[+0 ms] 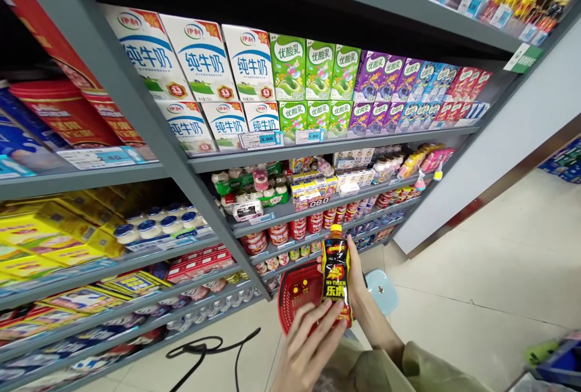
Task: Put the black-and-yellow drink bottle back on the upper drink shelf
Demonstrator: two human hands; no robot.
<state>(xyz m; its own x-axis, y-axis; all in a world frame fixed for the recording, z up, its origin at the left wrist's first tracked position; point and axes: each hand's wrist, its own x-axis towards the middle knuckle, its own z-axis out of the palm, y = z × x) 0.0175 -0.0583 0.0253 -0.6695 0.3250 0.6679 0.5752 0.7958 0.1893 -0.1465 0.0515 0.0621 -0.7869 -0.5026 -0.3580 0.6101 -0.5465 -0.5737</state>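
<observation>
A Hi-Tiger energy drink bottle [335, 280] with a yellow cap and a black and yellow label is held upright, slightly tilted, in front of me. My right hand [356, 274] wraps around it from behind and the right side, with a fingertip showing at its left edge. Stretched and slightly spread, the fingers of my left hand [311, 340] reach over the bottle's lower front and touch the label; its thumb is hidden. Behind and below the bottle, partly covered by it, is a red shopping basket [287, 304].
Ahead stand grey shelves [336, 146] with milk cartons [200, 59], green drink cartons [288, 68] and red cans [298, 228]. A light blue stool [382, 292] is right of the basket. A black cable [202, 349] lies on the floor at left. A blue crate [560, 362] is at lower right.
</observation>
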